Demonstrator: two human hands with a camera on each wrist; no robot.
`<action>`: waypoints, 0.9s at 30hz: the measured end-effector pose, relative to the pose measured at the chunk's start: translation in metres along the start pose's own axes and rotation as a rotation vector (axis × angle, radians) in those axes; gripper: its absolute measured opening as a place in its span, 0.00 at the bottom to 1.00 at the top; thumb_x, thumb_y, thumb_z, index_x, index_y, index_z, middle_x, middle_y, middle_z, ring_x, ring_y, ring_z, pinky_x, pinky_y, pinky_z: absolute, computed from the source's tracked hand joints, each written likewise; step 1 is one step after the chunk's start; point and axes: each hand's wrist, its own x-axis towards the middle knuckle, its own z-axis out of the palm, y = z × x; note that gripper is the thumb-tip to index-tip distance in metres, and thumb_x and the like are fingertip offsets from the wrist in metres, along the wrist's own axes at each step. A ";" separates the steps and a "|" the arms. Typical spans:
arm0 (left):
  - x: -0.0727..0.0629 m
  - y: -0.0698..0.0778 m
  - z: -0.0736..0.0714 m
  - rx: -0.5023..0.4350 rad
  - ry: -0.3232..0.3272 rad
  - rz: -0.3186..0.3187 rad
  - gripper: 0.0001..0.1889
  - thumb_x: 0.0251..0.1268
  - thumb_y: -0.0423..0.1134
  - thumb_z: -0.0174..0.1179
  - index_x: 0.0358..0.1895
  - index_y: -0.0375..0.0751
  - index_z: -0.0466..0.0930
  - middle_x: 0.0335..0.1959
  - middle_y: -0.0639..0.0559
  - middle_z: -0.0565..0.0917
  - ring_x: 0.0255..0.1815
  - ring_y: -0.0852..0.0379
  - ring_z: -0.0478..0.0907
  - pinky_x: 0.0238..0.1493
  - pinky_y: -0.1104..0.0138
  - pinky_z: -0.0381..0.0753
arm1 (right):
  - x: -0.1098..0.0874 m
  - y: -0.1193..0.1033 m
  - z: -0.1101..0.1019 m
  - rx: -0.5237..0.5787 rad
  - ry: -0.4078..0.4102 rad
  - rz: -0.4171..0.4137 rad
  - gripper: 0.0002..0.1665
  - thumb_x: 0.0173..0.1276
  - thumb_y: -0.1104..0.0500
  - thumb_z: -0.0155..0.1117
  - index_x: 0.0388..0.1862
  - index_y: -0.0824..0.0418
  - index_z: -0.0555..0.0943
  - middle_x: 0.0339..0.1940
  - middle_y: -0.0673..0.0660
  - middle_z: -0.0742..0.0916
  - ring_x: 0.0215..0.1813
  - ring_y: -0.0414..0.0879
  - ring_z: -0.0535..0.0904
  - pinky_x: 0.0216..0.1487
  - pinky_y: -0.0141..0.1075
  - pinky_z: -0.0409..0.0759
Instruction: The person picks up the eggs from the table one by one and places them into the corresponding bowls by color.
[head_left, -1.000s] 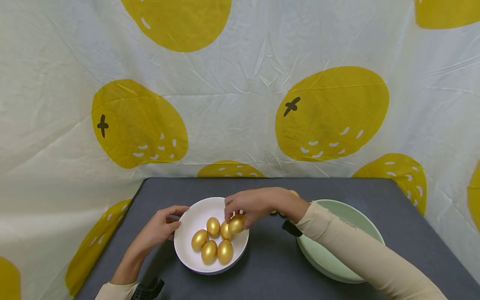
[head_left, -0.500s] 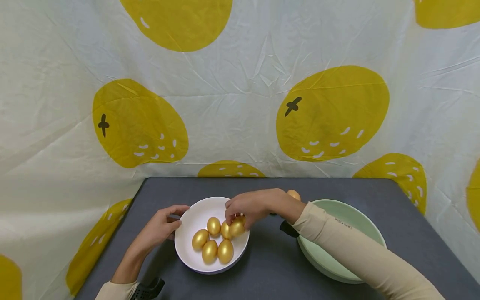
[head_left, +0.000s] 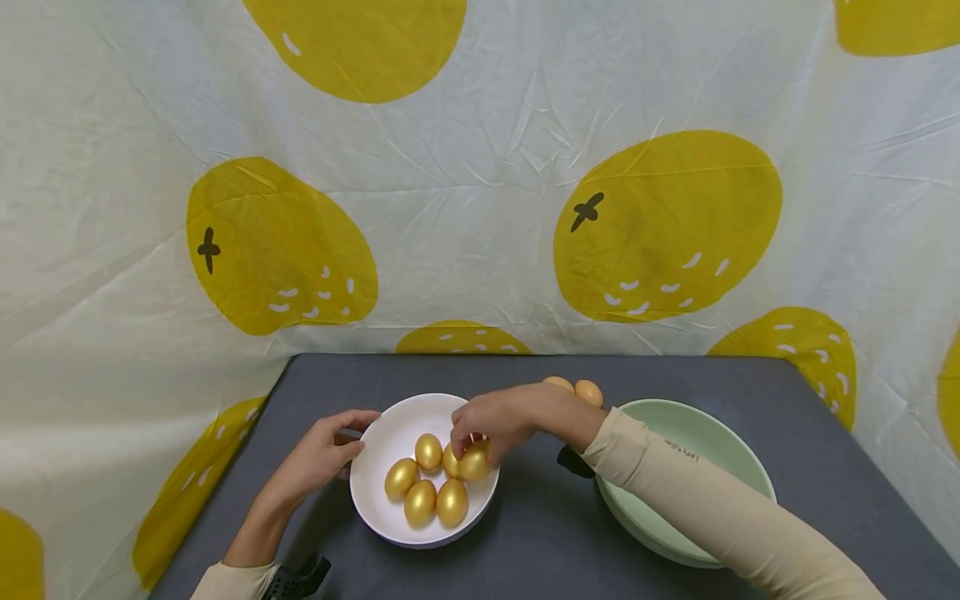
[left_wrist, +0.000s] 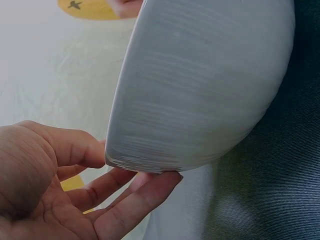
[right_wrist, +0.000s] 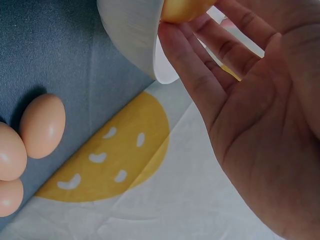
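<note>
The held golden egg (head_left: 475,462), within the right edge of the white bowl (head_left: 408,417) at lower centre of the head view, looks light, hard and slick, so it is best taken gently round its widest part in case the shell is brittle. The right grip (head_left: 504,417) narrows to a pinch on it, while the left grip (head_left: 324,450) holds the bowl with thumb at the rim and fingertips against the outer wall. Five other golden eggs (head_left: 420,504) lie in that bowl, and a green bowl (head_left: 712,429) stands at lower right on the bench (head_left: 540,517).
</note>
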 end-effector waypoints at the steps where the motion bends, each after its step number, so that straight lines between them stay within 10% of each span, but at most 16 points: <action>1: 0.000 0.000 0.000 0.000 -0.001 0.000 0.24 0.70 0.29 0.57 0.69 0.37 0.74 0.59 0.37 0.78 0.45 0.47 0.83 0.32 0.56 0.88 | 0.000 0.000 0.000 0.008 -0.001 -0.002 0.19 0.61 0.65 0.76 0.50 0.54 0.85 0.44 0.47 0.81 0.47 0.39 0.77 0.51 0.24 0.73; 27: 0.002 0.004 0.000 0.038 0.017 -0.045 0.24 0.70 0.28 0.57 0.68 0.39 0.75 0.57 0.39 0.79 0.44 0.48 0.83 0.33 0.55 0.87 | -0.054 0.012 -0.004 0.200 0.169 0.040 0.13 0.74 0.61 0.64 0.55 0.57 0.84 0.49 0.49 0.84 0.49 0.33 0.80 0.54 0.29 0.80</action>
